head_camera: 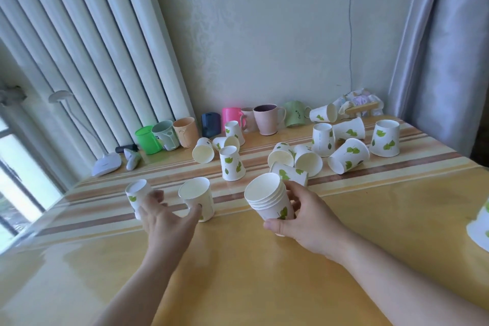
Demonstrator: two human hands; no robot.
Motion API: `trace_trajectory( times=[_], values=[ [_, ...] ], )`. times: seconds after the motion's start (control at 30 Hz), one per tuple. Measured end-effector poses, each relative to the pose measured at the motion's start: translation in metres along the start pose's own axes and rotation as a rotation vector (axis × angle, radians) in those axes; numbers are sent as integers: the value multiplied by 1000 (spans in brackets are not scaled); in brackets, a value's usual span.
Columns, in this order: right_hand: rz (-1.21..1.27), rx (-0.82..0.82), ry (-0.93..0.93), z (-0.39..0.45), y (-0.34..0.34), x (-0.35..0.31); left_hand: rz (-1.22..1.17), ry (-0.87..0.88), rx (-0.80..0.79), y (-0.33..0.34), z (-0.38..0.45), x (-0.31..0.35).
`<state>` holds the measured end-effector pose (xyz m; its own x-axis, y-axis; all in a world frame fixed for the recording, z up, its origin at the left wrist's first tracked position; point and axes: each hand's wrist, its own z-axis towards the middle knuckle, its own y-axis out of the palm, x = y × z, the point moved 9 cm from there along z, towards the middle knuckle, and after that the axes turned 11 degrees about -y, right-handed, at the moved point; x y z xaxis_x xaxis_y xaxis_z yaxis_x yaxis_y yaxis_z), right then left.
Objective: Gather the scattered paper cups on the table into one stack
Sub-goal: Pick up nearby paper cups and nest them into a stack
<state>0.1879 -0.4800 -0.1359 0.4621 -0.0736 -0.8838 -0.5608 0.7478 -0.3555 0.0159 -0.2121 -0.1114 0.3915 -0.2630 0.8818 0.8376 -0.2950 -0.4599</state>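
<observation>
White paper cups with green leaf prints lie scattered over the yellow striped table (238, 272). My right hand (309, 222) grips a tilted stack of several nested cups (267, 197), mouth facing me. My left hand (169, 219) sits between two upright cups: its fingertips touch the left cup (136, 192) and its thumb rests against the right cup (197, 197), closed on neither. An upside-down cup (232, 164) stands behind them. Several more cups lie tipped or inverted in a cluster (308, 159) at the centre right, with a large inverted one (385, 137) farther right.
Plastic mugs in green, orange, blue, pink and beige (264, 119) line the wall edge. A white desk lamp base (107, 164) stands at the far left by the radiator. Another paper cup (480, 225) pokes in at the right edge. A cloth bundle (357, 103) lies in the back corner.
</observation>
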Motion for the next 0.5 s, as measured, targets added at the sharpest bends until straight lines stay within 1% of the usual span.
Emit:
trace_trajectory(
  times=[0.13,0.17,0.23,0.33,0.5],
  values=[
    [24,-123,58,9,31,-3,-3,-74,-248,31,19,0],
    [6,-132,58,12,35,-5,18,-78,-277,36,19,-1],
    [-33,-114,39,22,42,-10,59,-53,-264,39,15,-2],
    [-61,-70,17,38,55,-10,52,-22,-216,35,13,-2],
    [-104,-30,-7,53,77,-6,-93,-81,-186,23,15,-8]
  ],
)
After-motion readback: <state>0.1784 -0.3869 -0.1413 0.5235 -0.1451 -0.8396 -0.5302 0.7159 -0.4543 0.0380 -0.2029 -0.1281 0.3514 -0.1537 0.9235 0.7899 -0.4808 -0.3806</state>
